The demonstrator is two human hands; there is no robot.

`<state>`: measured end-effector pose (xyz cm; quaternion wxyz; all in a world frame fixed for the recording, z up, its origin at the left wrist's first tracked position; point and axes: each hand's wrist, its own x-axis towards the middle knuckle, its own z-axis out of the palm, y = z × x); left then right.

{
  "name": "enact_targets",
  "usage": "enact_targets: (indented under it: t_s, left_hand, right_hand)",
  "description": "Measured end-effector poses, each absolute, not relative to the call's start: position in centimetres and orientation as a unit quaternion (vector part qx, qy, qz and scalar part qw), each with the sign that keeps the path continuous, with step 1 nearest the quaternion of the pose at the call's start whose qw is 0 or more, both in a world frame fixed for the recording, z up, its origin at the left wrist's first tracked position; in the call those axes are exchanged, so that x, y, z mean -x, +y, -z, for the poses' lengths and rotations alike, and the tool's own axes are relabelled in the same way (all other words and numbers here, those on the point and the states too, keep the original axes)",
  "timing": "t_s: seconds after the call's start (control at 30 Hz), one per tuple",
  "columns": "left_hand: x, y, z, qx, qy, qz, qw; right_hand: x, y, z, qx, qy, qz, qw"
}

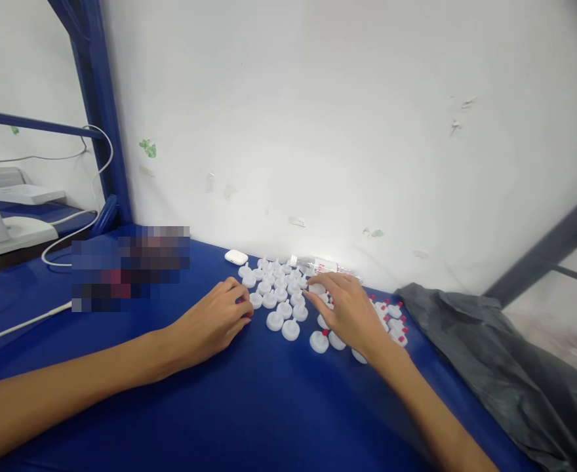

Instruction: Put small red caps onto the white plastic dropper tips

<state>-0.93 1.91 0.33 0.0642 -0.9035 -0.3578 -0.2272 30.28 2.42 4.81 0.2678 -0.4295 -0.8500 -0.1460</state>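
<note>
Several small round white pieces (pixel 278 292) lie in rows on the blue table (pixel 249 406), some with red tips (pixel 395 324) at the right. My left hand (pixel 214 321) rests on the table just left of the rows, fingers curled, with a bit of red showing at its fingertips. My right hand (pixel 348 308) lies over the pieces at the right, fingers stretched toward the rows and touching a white piece (pixel 317 288).
A white earbud case (pixel 236 257) and a clear bottle lying on its side (pixel 325 267) sit by the white wall. A dark grey plastic bag (pixel 495 354) lies at the right. White cables (pixel 67 246) and white devices (pixel 8 223) are at the left.
</note>
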Motion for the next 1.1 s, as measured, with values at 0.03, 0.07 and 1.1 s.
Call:
enact_targets:
  t_s: [0.03,0.07,1.1]
  left_hand:
    - [0.9,1.9,-0.3,0.905,-0.356,0.225,0.067]
    - [0.9,1.8,-0.3,0.906,-0.354,0.223,0.070]
    - [-0.9,-0.5,-3.0,0.757,-0.362,0.431,-0.332]
  right_hand:
    - [-30.0,1.9,-4.9,0.407,-0.854,0.162,0.279]
    - [-29.6,1.4,-5.0,0.383,-0.862,0.176,0.283]
    - [-26.4,-2.2,-3.9,0.227,-0.913,0.100,0.323]
